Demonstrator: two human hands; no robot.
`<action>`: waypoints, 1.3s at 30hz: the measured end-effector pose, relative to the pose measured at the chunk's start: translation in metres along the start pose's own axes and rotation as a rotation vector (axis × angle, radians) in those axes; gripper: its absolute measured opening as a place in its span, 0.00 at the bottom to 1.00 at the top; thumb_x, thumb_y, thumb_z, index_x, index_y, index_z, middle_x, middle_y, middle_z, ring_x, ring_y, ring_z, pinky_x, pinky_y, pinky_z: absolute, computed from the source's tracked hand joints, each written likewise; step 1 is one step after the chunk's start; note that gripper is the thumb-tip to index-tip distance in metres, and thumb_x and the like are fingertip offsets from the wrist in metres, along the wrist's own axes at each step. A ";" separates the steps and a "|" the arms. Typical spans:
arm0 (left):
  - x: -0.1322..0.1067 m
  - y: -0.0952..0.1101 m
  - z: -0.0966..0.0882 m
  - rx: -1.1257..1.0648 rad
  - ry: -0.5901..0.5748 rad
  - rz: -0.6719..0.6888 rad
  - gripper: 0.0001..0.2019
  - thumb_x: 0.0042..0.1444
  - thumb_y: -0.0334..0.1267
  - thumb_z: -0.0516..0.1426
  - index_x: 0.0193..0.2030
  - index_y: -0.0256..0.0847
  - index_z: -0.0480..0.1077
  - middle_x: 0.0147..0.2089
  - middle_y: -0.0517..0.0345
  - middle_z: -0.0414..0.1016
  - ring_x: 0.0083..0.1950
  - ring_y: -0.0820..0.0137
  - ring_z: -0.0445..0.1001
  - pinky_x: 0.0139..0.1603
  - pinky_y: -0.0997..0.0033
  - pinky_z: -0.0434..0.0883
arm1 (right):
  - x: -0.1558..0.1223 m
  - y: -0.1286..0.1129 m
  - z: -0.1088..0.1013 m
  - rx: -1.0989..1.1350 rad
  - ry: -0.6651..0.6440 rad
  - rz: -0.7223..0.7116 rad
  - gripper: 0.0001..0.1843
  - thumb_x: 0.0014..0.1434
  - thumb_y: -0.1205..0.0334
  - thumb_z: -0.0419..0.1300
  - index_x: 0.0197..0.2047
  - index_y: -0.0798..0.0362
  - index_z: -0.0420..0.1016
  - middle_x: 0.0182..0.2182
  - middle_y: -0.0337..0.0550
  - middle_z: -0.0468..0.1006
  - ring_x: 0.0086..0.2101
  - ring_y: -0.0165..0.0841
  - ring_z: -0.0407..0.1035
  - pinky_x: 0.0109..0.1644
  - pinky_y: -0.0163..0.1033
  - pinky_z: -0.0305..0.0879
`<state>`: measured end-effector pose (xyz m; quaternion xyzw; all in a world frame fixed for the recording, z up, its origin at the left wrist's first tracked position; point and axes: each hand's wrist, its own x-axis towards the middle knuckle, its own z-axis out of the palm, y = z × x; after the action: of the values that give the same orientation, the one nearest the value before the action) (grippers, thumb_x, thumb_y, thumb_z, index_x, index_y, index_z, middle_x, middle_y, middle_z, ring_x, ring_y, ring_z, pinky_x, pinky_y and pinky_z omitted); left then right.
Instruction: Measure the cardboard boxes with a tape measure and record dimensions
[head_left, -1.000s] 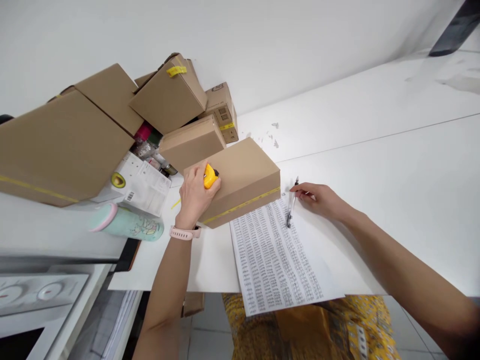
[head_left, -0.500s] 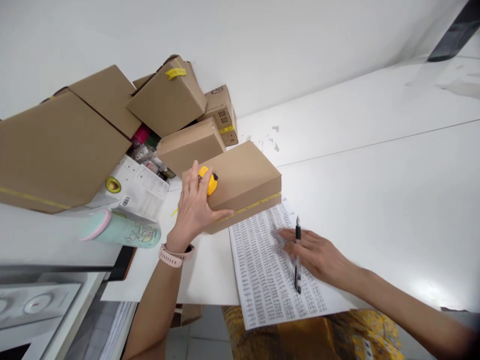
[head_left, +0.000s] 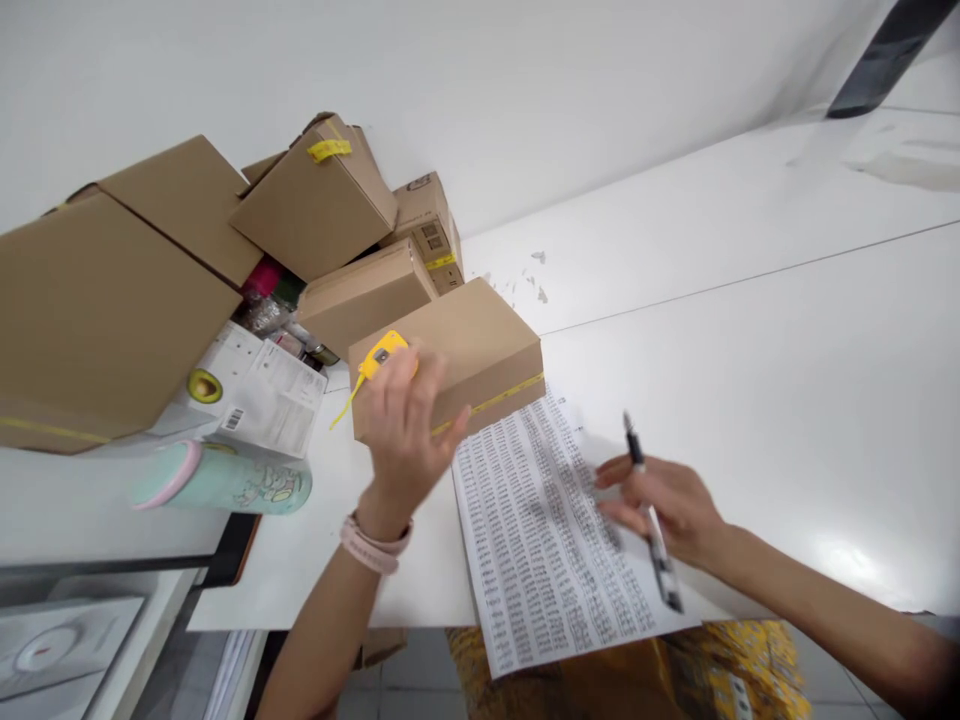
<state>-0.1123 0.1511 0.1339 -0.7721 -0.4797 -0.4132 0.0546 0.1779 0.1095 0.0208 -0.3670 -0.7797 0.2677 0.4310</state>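
Observation:
My left hand holds a small yellow tape measure against the near left corner of a closed cardboard box; a strip of yellow tape runs round the box's side. My right hand grips a black and silver pen and hovers over a printed sheet filled with dense columns of small text, which lies at the white table's front edge. A pink watch sits on my left wrist.
More cardboard boxes are piled at the back left against the wall. A mint bottle with a pink cap lies on its side beside a white printed carton. The white table extends to the right.
My right hand picked the pen up off the sheet and drew it back toward me. My left hand lifted the yellow tape measure at the box's corner, with its tape trailing out.

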 end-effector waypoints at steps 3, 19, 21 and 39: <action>-0.030 0.024 0.040 -0.120 -0.233 0.240 0.16 0.63 0.34 0.56 0.58 0.44 0.70 0.55 0.49 0.77 0.60 0.58 0.72 0.63 0.53 0.68 | 0.035 -0.005 -0.014 0.147 0.297 0.363 0.25 0.69 0.40 0.42 0.39 0.46 0.73 0.28 0.45 0.79 0.32 0.40 0.76 0.43 0.52 0.75; -0.064 0.026 0.124 -0.125 -0.736 -0.012 0.29 0.62 0.48 0.58 0.65 0.35 0.59 0.72 0.39 0.55 0.75 0.52 0.48 0.75 0.44 0.47 | 0.086 0.055 0.024 0.237 0.168 0.513 0.16 0.59 0.45 0.60 0.35 0.51 0.68 0.27 0.39 0.73 0.26 0.31 0.65 0.30 0.38 0.62; -0.063 0.025 0.124 -0.129 -0.725 -0.014 0.29 0.61 0.48 0.59 0.64 0.35 0.60 0.71 0.40 0.57 0.74 0.53 0.51 0.75 0.45 0.48 | 0.086 0.058 0.027 0.217 0.192 0.497 0.17 0.59 0.44 0.60 0.33 0.50 0.67 0.24 0.39 0.72 0.25 0.31 0.65 0.28 0.38 0.61; -0.062 0.021 0.122 -0.143 -0.731 -0.004 0.28 0.62 0.49 0.58 0.64 0.35 0.61 0.72 0.43 0.58 0.74 0.53 0.51 0.75 0.47 0.49 | 0.083 0.062 0.028 0.053 0.147 0.499 0.15 0.60 0.51 0.59 0.27 0.49 0.62 0.18 0.32 0.63 0.20 0.28 0.55 0.24 0.36 0.52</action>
<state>-0.0367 0.1552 0.0178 -0.8697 -0.4388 -0.1427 -0.1753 0.1449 0.2096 0.0011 -0.5552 -0.6242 0.3585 0.4166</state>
